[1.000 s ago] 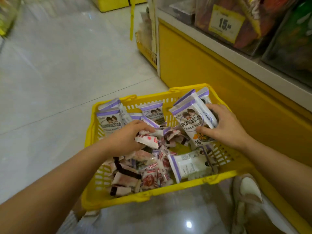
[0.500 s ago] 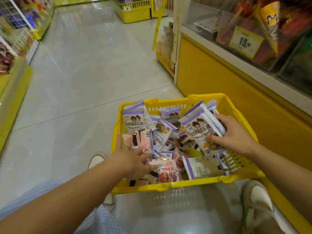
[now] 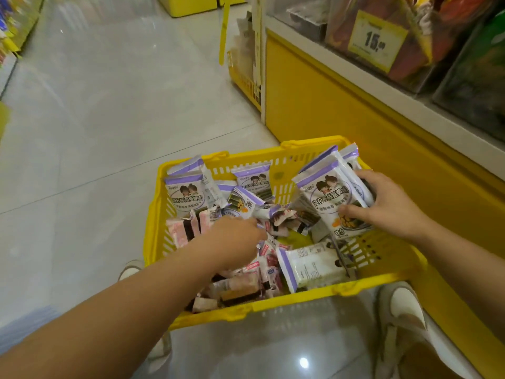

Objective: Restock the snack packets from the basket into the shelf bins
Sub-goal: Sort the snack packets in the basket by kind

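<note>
Gathering step. Right hand [image 3: 388, 205] gripped stack of purple packets [image 3: 329, 196], upright inside basket [image 3: 273, 302]. Left hand [image 3: 232, 236] among small packets [image 3: 269, 265]; grip blurred, couldn't tell. Next: lift stack to shelf bins [image 3: 464, 64].

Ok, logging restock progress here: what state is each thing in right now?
basket: on the floor, holding many packets.
right hand: grips a stack of purple-white packets, upright in the basket.
left hand: among loose small packets, grip blurred.
shelf bins: stocked, clear fronts.
</note>
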A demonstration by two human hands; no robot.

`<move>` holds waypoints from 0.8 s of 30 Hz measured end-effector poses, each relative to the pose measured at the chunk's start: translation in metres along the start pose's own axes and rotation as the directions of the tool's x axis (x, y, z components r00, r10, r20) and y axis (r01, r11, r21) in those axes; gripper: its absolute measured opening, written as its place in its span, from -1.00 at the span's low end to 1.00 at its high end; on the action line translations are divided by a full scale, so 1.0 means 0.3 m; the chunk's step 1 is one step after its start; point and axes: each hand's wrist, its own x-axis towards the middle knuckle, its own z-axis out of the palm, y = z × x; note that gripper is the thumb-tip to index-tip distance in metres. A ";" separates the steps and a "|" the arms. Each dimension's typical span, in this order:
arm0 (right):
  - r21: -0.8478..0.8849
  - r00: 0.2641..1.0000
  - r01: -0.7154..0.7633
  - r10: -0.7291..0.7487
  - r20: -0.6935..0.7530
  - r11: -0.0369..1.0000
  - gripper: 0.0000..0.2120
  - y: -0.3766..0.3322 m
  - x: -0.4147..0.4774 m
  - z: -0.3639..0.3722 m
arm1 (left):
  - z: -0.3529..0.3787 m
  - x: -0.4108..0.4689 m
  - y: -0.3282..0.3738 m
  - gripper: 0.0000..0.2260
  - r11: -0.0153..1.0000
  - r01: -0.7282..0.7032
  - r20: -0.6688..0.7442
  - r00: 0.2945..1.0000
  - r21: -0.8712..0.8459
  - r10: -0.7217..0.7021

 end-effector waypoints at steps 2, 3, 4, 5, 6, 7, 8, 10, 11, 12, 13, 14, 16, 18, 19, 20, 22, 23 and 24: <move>0.025 1.000 -0.017 0.018 -0.018 1.000 -0.39 0.008 0.002 -0.023 | 0.017 0.087 0.037 -0.61 0.989 -0.069 0.029 0.997 -0.131 0.074; 0.052 0.999 -0.029 0.030 -0.020 0.998 -0.39 0.011 0.003 -0.032 | 0.030 0.130 0.056 -0.60 0.974 -0.088 0.055 0.993 -0.207 0.101; 0.079 0.999 -0.037 0.039 -0.021 0.996 -0.39 0.014 0.003 -0.040 | 0.045 0.172 0.072 -0.59 0.954 -0.092 0.082 0.989 -0.286 0.120; 0.093 0.999 -0.039 0.042 -0.025 0.995 -0.39 0.018 0.004 -0.047 | 0.062 0.211 0.087 -0.58 0.930 -0.085 0.108 0.985 -0.357 0.131; 0.093 0.999 -0.038 0.041 -0.029 0.995 -0.40 0.025 0.006 -0.054 | 0.080 0.245 0.101 -0.57 0.909 -0.067 0.136 0.982 -0.411 0.133; 0.092 0.999 -0.037 0.040 -0.028 0.995 -0.40 0.032 0.008 -0.060 | 0.101 0.271 0.115 -0.54 0.893 -0.045 0.160 0.979 -0.447 0.130; 0.099 0.999 -0.041 0.043 -0.020 0.994 -0.40 0.039 0.010 -0.063 | 0.122 0.291 0.127 -0.50 0.884 -0.023 0.181 0.976 -0.468 0.121; 0.124 0.999 -0.050 0.050 0.004 0.991 -0.40 0.048 0.011 -0.067 | 0.161 0.316 0.146 -0.43 0.868 0.015 0.213 0.971 -0.497 0.105; 0.133 0.999 -0.049 0.048 0.012 0.990 -0.40 0.051 0.013 -0.067 | 0.172 0.325 0.152 -0.41 0.853 0.030 0.226 0.969 -0.520 0.104; 0.141 0.999 -0.046 0.044 0.017 0.989 -0.40 0.052 0.015 -0.067 | 0.176 0.334 0.154 -0.41 0.833 0.042 0.237 0.966 -0.552 0.108; 0.150 0.999 -0.044 0.042 0.017 0.988 -0.40 0.051 0.018 -0.067 | 0.170 0.341 0.152 -0.42 0.809 0.050 0.243 0.963 -0.586 0.117; 0.163 0.999 -0.047 0.045 0.018 0.985 -0.40 0.051 0.021 -0.068 | 0.156 0.349 0.144 -0.46 0.787 0.046 0.247 0.959 -0.615 0.137; 0.210 0.997 -0.077 0.073 0.025 0.975 -0.37 0.050 0.026 -0.071 | 0.112 0.356 0.117 -0.58 0.732 0.022 0.254 0.945 -0.681 0.207; 0.280 0.995 -0.099 0.101 0.005 0.955 -0.38 0.054 0.029 -0.077 | 0.046 0.359 0.068 -0.66 0.672 0.047 0.271 0.934 -0.739 0.233; 0.312 0.994 -0.099 0.109 -0.013 0.945 -0.42 0.055 0.029 -0.079 | 0.015 0.360 0.037 -0.68 0.654 0.069 0.270 0.939 -0.753 0.212; 0.331 0.993 -0.100 0.115 -0.024 0.938 -0.44 0.054 0.028 -0.080 | -0.013 0.359 0.006 -0.71 0.645 0.081 0.254 0.950 -0.760 0.180; 0.344 0.992 -0.106 0.122 -0.025 0.933 -0.45 0.053 0.027 -0.080 | -0.048 0.362 -0.040 -0.76 0.647 0.099 0.201 0.976 -0.756 0.087; 0.348 0.992 -0.111 0.127 -0.023 0.931 -0.45 0.054 0.028 -0.078 | -0.052 0.365 -0.048 -0.76 0.655 0.112 0.168 0.985 -0.747 0.023; 0.352 0.991 -0.117 0.133 -0.021 0.929 -0.44 0.055 0.029 -0.077 | -0.051 0.370 -0.041 -0.75 0.676 0.127 0.132 0.990 -0.725 -0.045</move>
